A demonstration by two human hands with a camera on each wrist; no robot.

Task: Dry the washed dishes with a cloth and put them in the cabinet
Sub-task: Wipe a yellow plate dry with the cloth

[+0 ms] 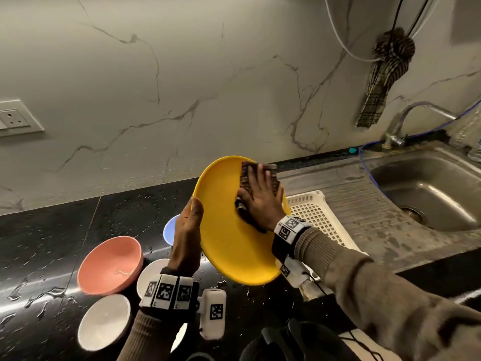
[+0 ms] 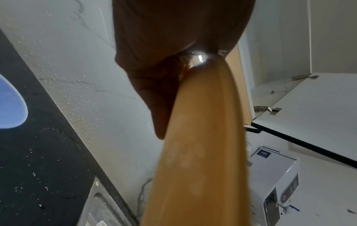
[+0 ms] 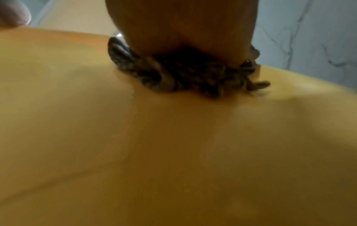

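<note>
A yellow plate [image 1: 231, 230] is held tilted above the black counter. My left hand [image 1: 188, 230] grips its left rim, thumb over the front edge. My right hand [image 1: 263, 199] lies flat with straight fingers and presses a dark checked cloth [image 1: 247, 178] against the plate's upper right face. In the left wrist view the yellow plate [image 2: 201, 152] runs edge-on below my left hand [image 2: 170, 68]. The right wrist view is filled by the yellow plate [image 3: 173, 152], with the cloth [image 3: 193, 76] bunched under my right hand [image 3: 183, 30].
On the wet counter [image 1: 52, 230] sit a pink bowl [image 1: 110, 264], a blue bowl [image 1: 169, 230] and white bowls [image 1: 104, 321]. A white perforated basket [image 1: 315, 214] lies beside the steel sink [image 1: 429, 191]. An open cabinet [image 2: 280, 53] shows overhead. Another checked cloth [image 1: 382, 79] hangs on the wall.
</note>
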